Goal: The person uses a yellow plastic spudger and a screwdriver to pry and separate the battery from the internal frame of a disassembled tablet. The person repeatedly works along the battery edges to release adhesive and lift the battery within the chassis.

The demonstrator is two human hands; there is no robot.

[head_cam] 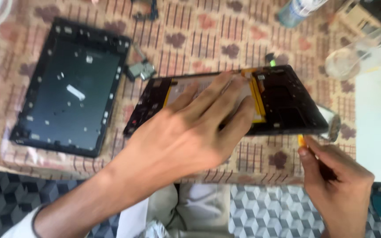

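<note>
Left hand (pixel 190 132) spread flat, palm down, over an opened black tablet body (pixel 283 105), fingers (pixel 219 94) splayed wide and pressing on the pale battery pack (pixel 186 88) with its yellow-orange edging; gripping nothing, simply bearing down. Tablet body lying near the middle of the tabletop (pixel 208 39), slightly tilted, inner frame and dark compartments exposed on its right-hand portion. Right hand (pixel 338 180) low at the near right, just below the tablet's near edge, fingers curled narrow around a small orange tool (pixel 302 141), only its tip visible above the thumb; whether that tip touches the tablet cannot be told because of blur. Off to the left, well apart from both hands, a separate black rectangular tablet shell (pixel 69 86) lying flat with small fittings dotted round its rim and a white strip in its middle. Between the two tablet pieces, a small grey metal part (pixel 141 69). Covering the tabletop, a patterned cloth in tan with brown blotches and dark stripes. At the far right, a clear plastic bottle (pixel 367 50) on its side, and further back another clear bottle (pixel 298 9) partly cut off by the frame. At the right margin, a white surface (pixel 378 132). Below, a floor (pixel 265 207) of grey cube-pattern tiles and light fabric over the lap.
</note>
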